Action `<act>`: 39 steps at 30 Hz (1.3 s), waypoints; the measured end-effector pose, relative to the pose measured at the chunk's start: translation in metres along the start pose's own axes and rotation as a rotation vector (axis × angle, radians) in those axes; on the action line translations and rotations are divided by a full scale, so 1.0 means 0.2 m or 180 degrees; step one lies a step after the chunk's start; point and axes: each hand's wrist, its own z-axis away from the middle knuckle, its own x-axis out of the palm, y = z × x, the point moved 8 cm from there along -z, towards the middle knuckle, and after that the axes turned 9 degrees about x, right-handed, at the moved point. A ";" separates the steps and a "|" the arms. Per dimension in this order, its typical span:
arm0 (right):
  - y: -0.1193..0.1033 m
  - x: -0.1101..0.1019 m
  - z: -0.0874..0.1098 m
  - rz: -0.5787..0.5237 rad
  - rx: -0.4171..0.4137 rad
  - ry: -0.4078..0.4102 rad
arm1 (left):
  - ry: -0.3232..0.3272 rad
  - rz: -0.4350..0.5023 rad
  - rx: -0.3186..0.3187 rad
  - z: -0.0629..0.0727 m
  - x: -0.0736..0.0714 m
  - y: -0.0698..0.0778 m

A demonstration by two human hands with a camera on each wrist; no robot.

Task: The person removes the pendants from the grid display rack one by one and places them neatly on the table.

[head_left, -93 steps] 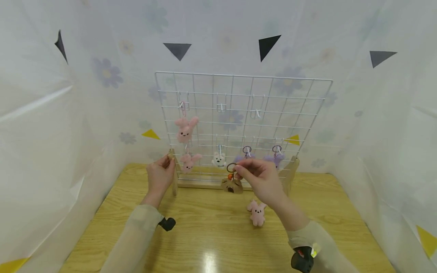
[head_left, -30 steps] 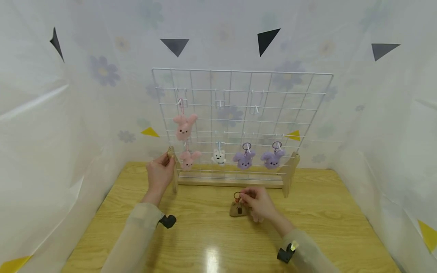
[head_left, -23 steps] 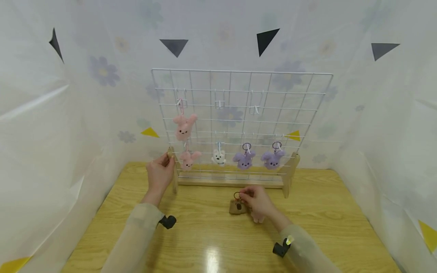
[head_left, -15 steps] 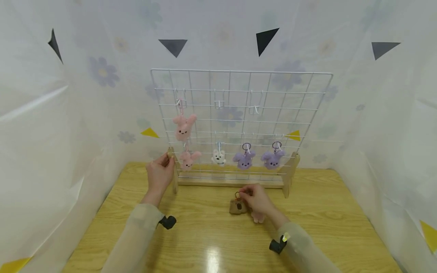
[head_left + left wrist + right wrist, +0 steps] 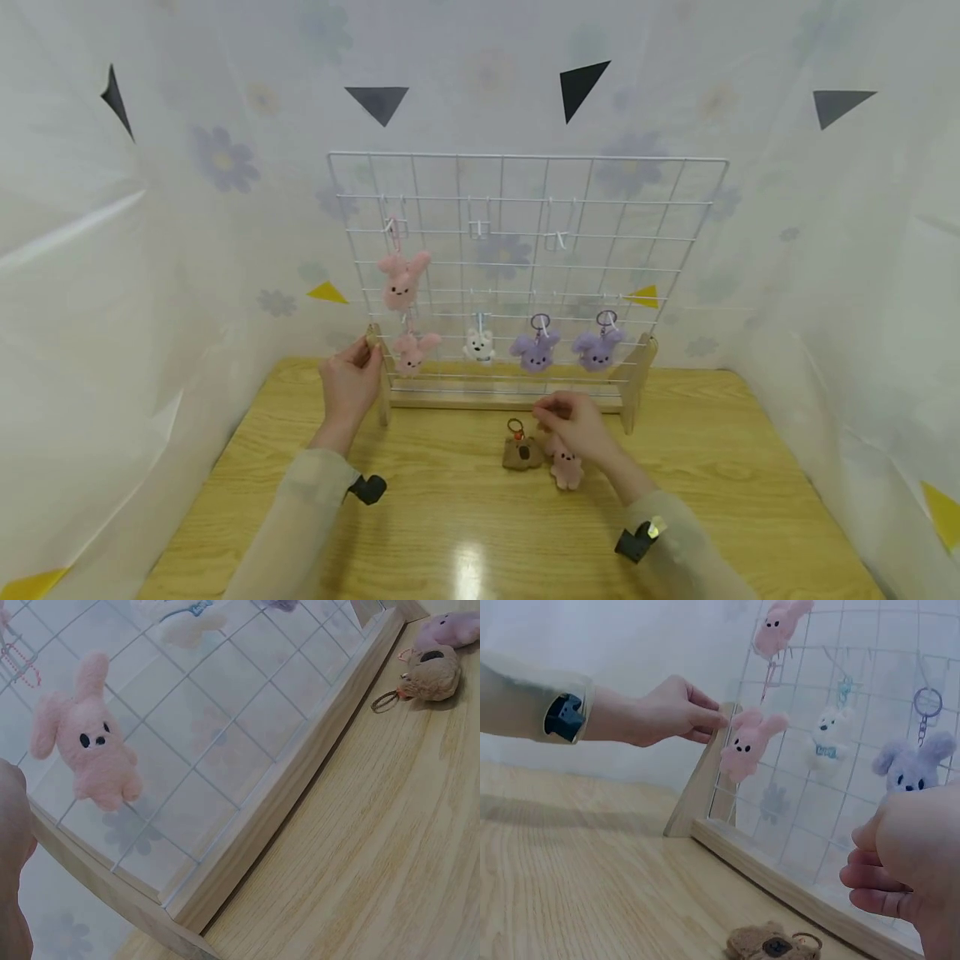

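Observation:
In the head view, my left hand point(image 5: 351, 385) pinches the top of the rack's left wooden upright point(image 5: 382, 387). My right hand point(image 5: 577, 425) is just above the table with loosely curled fingers and nothing between them; the right wrist view shows the same curl. Just left of it lies a brown bear-faced plush keychain point(image 5: 522, 454), its metal ring point(image 5: 515, 425) pointing toward the rack. Beneath the right hand a pink bunny plush keychain point(image 5: 566, 468) lies on the table, its ears partly covered by the hand.
A white wire grid rack point(image 5: 525, 157) stands at the back. On its hooks hang two pink bunnies point(image 5: 402, 287), a white bear point(image 5: 479, 345) and two purple plush keychains point(image 5: 536, 352). Two upper hooks point(image 5: 556, 241) are bare. The wooden table point(image 5: 420, 517) extends in front.
My right hand brought the brown keychain down from before the rack to the table, let go of its ring and drew slightly up and right. My left hand stays on the upright.

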 end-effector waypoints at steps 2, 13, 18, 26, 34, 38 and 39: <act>-0.05 -0.01 0.01 -0.0077 0.0006 -0.0031 | -0.0002 0.0010 0.0027 0.00 0.00 0.00; -0.39 -0.05 0.06 -0.0303 -0.0289 -0.0245 | -0.0035 0.0002 0.0021 0.00 -0.01 0.01; -0.48 -0.05 0.06 -0.0315 -0.0448 -0.0331 | -0.0069 -0.0021 0.0034 0.00 -0.01 0.01; -0.62 -0.07 0.05 -0.0188 -0.0589 -0.0268 | -0.0081 -0.0058 0.0033 0.00 -0.01 0.01; -0.74 -0.07 0.01 -0.0256 -0.0638 -0.0306 | -0.0074 -0.0076 -0.0018 0.00 -0.01 0.01; -0.80 -0.06 -0.02 -0.0252 -0.0566 -0.0333 | -0.0053 -0.0071 -0.0014 0.00 -0.01 0.01; -0.81 -0.06 -0.03 -0.0240 -0.0562 -0.0338 | -0.0046 -0.0074 -0.0008 0.00 -0.01 0.01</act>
